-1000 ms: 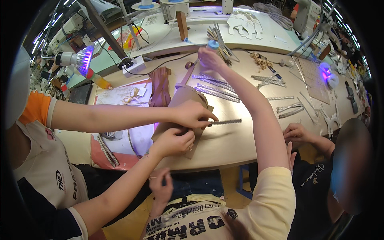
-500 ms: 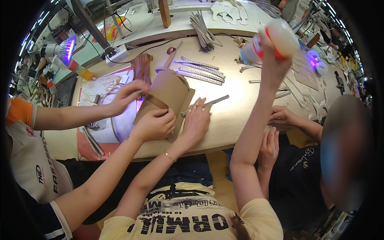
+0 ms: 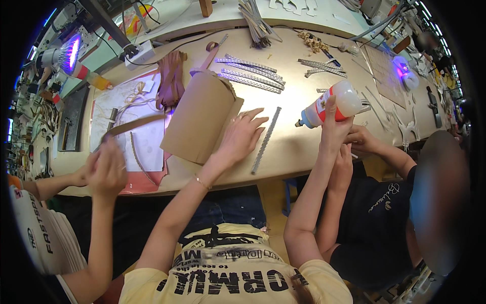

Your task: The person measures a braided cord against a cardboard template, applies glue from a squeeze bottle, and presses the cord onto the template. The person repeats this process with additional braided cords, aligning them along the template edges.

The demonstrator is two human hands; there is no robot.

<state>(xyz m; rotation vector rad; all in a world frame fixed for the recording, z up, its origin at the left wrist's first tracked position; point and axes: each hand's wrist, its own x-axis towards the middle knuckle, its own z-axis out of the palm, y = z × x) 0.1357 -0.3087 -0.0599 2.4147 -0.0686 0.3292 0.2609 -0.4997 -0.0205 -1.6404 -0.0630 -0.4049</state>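
My right hand (image 3: 336, 126) is wrapped round a squeeze bottle (image 3: 349, 99) with a red and white label and a blue cap. The bottle hangs tilted over the table, its dark nozzle pointing down and left. My left hand (image 3: 242, 134) has its fingers spread, holding nothing, beside a rolled piece of brown cardboard (image 3: 195, 124); its palm overlaps the cardboard's right side. Between my two hands a grey braided strip (image 3: 266, 141) lies alone on the table. Several more braided strips (image 3: 253, 81) lie beyond my left hand.
A co-worker's hands (image 3: 107, 167) at the left hold a brown strap (image 3: 134, 123), blurred by motion. Another co-worker's hands (image 3: 354, 144) work close beside my right hand. A bundle of brown straps (image 3: 171, 78), a lamp (image 3: 71, 53) and a power strip (image 3: 139, 54) stand farther back.
My right hand has lowered the bottle, with its nozzle now angled down. The braided strip under my left hand now lies apart from it. The left co-worker's hands have left the cardboard with the brown strap.
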